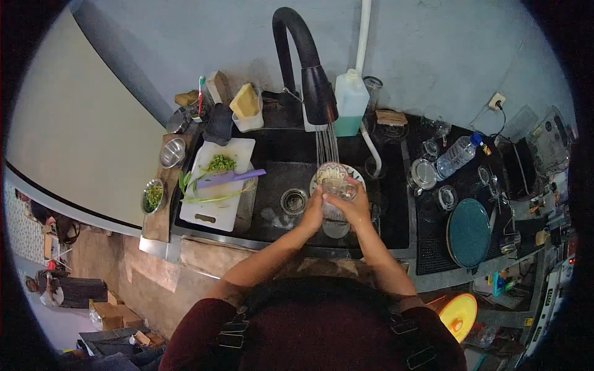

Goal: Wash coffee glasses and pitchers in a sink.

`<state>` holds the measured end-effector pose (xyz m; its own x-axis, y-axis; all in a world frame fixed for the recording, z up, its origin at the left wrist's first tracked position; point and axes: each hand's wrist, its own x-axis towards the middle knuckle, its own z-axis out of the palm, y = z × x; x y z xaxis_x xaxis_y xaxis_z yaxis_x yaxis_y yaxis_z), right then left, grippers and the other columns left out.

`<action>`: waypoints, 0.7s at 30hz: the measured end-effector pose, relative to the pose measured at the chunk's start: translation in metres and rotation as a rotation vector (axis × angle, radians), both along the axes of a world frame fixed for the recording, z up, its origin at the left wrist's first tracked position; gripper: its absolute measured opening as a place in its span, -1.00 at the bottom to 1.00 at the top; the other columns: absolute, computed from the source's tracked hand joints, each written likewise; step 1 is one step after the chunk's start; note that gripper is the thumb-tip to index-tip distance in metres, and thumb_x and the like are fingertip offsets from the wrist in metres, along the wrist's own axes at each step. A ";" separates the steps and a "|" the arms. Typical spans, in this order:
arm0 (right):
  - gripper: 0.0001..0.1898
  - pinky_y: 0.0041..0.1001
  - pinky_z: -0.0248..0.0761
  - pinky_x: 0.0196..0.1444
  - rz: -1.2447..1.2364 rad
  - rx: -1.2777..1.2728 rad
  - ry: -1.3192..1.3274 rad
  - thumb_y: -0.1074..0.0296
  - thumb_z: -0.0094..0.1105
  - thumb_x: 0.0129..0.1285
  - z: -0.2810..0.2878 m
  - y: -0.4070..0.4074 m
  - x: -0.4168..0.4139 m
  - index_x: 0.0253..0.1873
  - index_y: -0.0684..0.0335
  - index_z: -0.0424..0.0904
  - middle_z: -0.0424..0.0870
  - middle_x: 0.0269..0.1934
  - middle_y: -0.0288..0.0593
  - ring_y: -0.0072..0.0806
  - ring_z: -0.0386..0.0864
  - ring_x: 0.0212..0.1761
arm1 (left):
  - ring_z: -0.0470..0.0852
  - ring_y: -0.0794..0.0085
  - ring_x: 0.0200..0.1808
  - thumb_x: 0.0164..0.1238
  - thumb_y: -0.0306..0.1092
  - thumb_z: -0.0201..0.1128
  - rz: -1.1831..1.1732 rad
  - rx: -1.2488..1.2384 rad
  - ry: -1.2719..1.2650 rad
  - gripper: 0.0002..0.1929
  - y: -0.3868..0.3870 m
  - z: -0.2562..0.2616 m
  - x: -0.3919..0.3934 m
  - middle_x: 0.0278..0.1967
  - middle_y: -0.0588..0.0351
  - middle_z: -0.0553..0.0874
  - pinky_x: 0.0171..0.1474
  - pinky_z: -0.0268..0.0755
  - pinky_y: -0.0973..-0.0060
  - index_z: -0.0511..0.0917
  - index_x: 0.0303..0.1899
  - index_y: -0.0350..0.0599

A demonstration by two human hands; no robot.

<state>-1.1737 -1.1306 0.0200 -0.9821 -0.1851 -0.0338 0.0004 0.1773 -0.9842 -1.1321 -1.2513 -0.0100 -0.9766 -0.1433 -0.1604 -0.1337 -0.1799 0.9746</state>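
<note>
Over the black sink (269, 185), my left hand (313, 209) and my right hand (354, 204) together grip a clear glass (339, 189). Water falls in several thin streams from the black faucet (320, 99), just beyond the glass. A patterned bowl (331, 170) and a white plate (358, 173) with a decorated rim lie in the basin behind my fingers, partly covered by them. More clear glassware seems to lie under my hands, but its shape is hard to make out. The metal drain (293, 201) is left of my left hand.
Left of the basin, a white cutting board (209, 218) holds chopped greens (221, 163) and a purple knife (227, 178). A soap jug (351, 104) stands behind the sink. On the right are a teal plate (469, 233), a plastic bottle (457, 157) and several glasses.
</note>
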 end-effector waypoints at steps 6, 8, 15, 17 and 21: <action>-0.23 -0.42 0.35 0.03 0.059 -0.279 -0.116 0.22 0.53 -0.26 0.009 -0.002 -0.005 0.10 0.34 0.32 0.48 -0.04 -0.02 -0.34 0.46 0.00 | 0.21 0.25 0.29 0.45 0.01 -0.28 -0.008 -0.240 0.476 -0.44 -0.006 0.014 -0.007 0.26 -0.10 0.24 0.31 0.00 0.41 0.14 0.26 -0.26; -0.21 -0.41 0.34 0.05 0.082 -0.271 -0.102 0.16 0.53 -0.25 0.004 0.000 -0.006 0.10 0.33 0.30 0.48 -0.03 0.01 -0.33 0.47 0.01 | 0.23 0.23 0.28 0.42 0.07 -0.27 -0.082 -0.013 0.405 -0.39 -0.008 0.015 -0.014 0.25 -0.11 0.25 0.30 0.03 0.37 0.14 0.26 -0.28; -0.23 -0.39 0.36 0.03 0.250 -0.011 0.216 0.31 0.54 -0.31 0.009 -0.003 0.004 0.11 0.21 0.33 0.51 -0.05 -0.08 -0.36 0.49 0.00 | 0.48 0.19 0.07 0.31 0.18 -0.31 0.014 0.514 -0.168 -0.31 -0.013 0.000 -0.009 0.06 -0.10 0.50 0.19 0.24 0.32 0.35 0.13 -0.30; -0.20 -0.39 0.36 0.04 0.274 -0.004 0.200 0.30 0.55 -0.32 0.010 -0.002 0.005 0.13 0.20 0.31 0.51 -0.06 -0.07 -0.35 0.49 0.00 | 0.49 0.19 0.06 0.28 0.18 -0.27 0.014 0.539 -0.195 -0.31 -0.012 -0.006 -0.010 0.06 -0.10 0.50 0.17 0.26 0.32 0.35 0.13 -0.30; -0.17 -0.34 0.37 0.04 0.221 -0.022 0.262 0.18 0.53 -0.33 0.015 0.001 0.004 0.13 0.23 0.28 0.56 -0.10 0.01 -0.25 0.51 0.01 | 0.50 0.19 0.05 0.22 0.18 -0.17 -0.011 0.566 -0.195 -0.31 -0.008 0.010 -0.013 0.04 -0.09 0.51 0.12 0.30 0.31 0.37 0.10 -0.31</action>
<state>-1.1698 -1.1297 0.0350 -0.8932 -0.3919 0.2207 -0.2889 0.1240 -0.9493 -1.1446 -1.2595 -0.0003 -0.9222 0.0265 -0.3858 -0.3055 -0.6616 0.6848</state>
